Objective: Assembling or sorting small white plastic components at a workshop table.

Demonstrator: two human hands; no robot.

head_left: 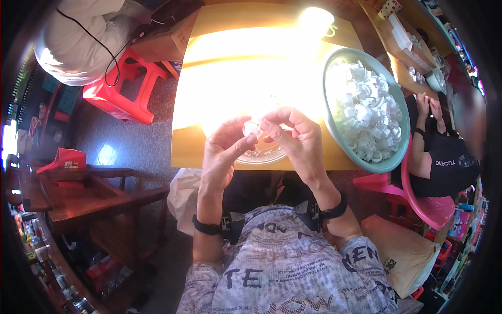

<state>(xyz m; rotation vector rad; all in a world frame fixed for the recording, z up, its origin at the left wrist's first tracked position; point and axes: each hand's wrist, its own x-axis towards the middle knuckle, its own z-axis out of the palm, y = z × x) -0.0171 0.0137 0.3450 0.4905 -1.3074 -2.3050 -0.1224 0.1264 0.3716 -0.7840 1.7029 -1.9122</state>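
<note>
Hands meet over a wooden table (188, 141). Left hand (222, 149) and right hand (295, 138) both pinch a small clear cap (252, 127) between their fingertips, above a glass dish (264, 155). Just right, a green basin (389, 165) brims with white plastic pieces (366, 110).

tabletop (235, 78) washed out by glare, small clear piece (252, 127) partly hidden by fingertips

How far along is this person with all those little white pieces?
Done: some small clear pieces lie in the shallow dish, their number lost in glare. In hand: the left hand and right hand pinch one small clear piece. Left: the green bowl is heaped with white pieces.
</note>
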